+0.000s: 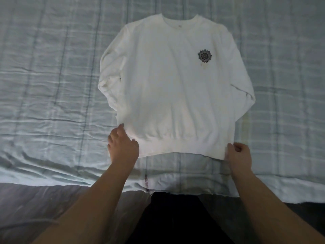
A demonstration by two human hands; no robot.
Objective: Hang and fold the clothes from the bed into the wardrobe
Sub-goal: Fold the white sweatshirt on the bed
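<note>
A white long-sleeved sweatshirt lies flat and face up on the bed, collar away from me, with a small dark flower emblem on its chest at the right. Both sleeves are tucked along its sides. My left hand rests at the hem's left corner, fingers spread and touching the fabric edge. The hem's right corner is pinched in my right hand, between thumb and curled fingers.
The bed is covered by a pale blue-grey checked quilt with shallow creases. Its near edge runs across the bottom of the view, where a grey bed side drops away. My dark trousers show at the bottom centre.
</note>
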